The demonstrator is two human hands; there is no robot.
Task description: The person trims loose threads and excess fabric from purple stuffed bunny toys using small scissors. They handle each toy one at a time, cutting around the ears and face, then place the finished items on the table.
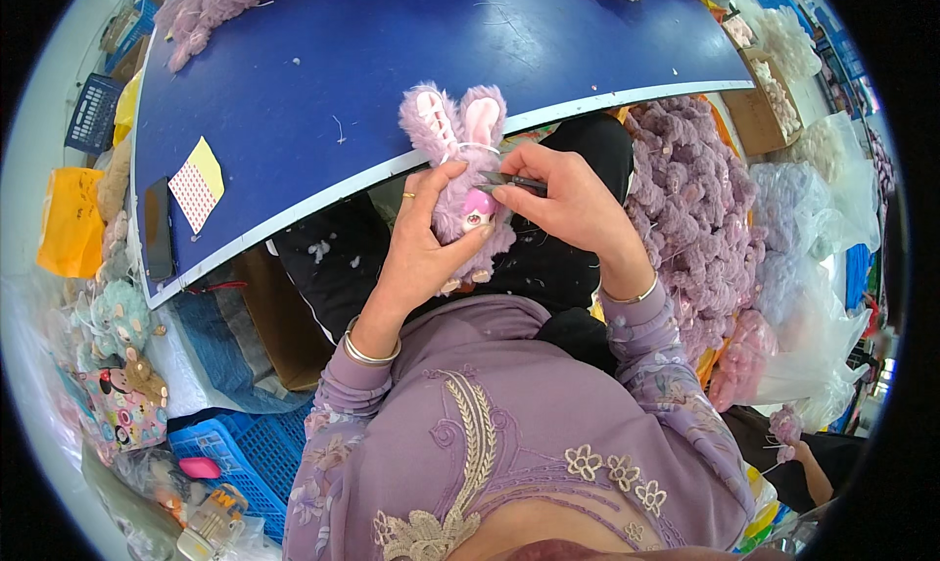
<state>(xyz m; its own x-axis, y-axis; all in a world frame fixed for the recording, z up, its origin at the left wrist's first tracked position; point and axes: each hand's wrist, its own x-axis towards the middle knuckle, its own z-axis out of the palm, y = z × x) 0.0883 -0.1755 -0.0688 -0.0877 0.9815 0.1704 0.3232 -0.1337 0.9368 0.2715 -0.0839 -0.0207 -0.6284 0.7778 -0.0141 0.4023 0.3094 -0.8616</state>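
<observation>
A lilac plush rabbit doll [449,205] with long pink-lined ears, a pink fringe and a small face is held upright over my lap, at the near edge of the table. My left hand [421,230] is wrapped round its body, thumb below the face and fingers at the side of the head. A white thread or band crosses the base of the ears. My right hand [568,197] is closed on a small dark two-pointed tool [521,181], thread snips or tweezers. Its tips touch the fur above the fringe.
A blue table [392,57] with a white edge lies ahead, bearing lilac plush pieces [220,11], a sticker sheet [197,185] and a dark phone-like slab [158,226]. A heap of lilac plush [685,209] stands at my right. Blue crates [235,463] are at lower left; another person's hand [811,471] shows at lower right.
</observation>
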